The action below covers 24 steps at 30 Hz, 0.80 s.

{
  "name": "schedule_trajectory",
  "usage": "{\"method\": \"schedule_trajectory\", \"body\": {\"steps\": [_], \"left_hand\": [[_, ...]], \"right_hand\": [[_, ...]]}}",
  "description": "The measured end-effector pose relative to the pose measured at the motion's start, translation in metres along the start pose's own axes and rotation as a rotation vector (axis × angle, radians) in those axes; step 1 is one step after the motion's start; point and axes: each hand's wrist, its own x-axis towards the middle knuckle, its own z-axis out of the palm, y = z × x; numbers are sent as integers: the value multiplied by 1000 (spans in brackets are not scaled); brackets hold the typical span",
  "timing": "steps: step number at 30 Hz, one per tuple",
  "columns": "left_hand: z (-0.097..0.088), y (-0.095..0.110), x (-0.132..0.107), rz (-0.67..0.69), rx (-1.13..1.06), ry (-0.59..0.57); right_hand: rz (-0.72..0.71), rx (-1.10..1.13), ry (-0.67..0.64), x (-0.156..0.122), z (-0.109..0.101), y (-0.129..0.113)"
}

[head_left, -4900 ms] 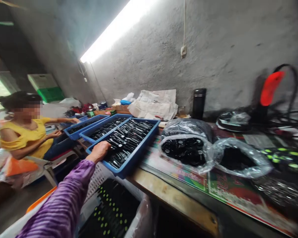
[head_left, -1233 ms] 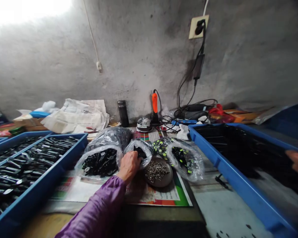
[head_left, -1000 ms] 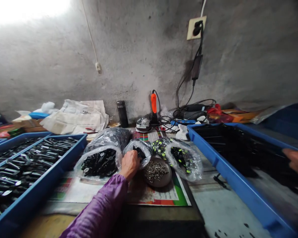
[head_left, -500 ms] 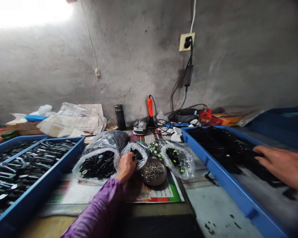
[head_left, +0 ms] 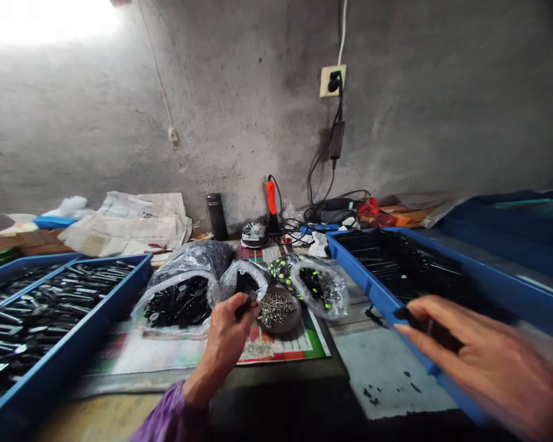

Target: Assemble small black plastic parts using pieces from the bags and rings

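My left hand (head_left: 228,325) is closed on a small black part (head_left: 246,305), just in front of a small plastic bag (head_left: 246,279) of black pieces. Between the thumb and fingers of my right hand (head_left: 479,350) is a black plastic piece (head_left: 410,318), over the near rim of the right blue tray (head_left: 373,288); motion blurs this hand. A round dish (head_left: 289,322) heaped with small metal screws (head_left: 275,307) sits right of my left hand. Left of that hand lies a larger bag (head_left: 184,298) of black parts, and beyond the dish a bag (head_left: 316,285) of black-and-yellow pieces.
A blue tray (head_left: 115,301) full of black and metal pieces takes up the left side. At the back stand a black flask (head_left: 217,216) and an orange-handled tool (head_left: 271,199) with a cord. Black scraps (head_left: 373,393) lie on the table beside the right tray.
My left hand has drawn back from the small bag with a black part. My right hand has come out of the right tray leftward, holding a black piece. The view has shifted slightly.
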Motion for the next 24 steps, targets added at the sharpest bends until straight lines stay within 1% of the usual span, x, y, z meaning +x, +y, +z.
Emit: {"method": "schedule_trajectory", "body": {"steps": [2,4,7,9,12,14,19,24], "left_hand": [[4,3,-19,-44,-121,-53],[8,5,-37,-89,-211,-95],[11,9,-63,-171,-362,-128],[12,13,-79,-232,-455,-128],[13,20,-96,-274,-508,-105],[14,25,-103,-289,-512,-98],[19,29,-110,-336,-554,-104],[22,28,-115,-290,-553,-81]], "right_hand": [[-21,249,-126,-13,8,-29],[-14,446,-241,-26,21,-52],[45,637,-410,-46,40,-74],[83,717,-470,-56,49,-85],[106,790,-488,-66,57,-97],[121,820,-501,-70,60,-103],[121,799,-515,-80,66,-114],[137,837,-572,-87,71,-116]]}}
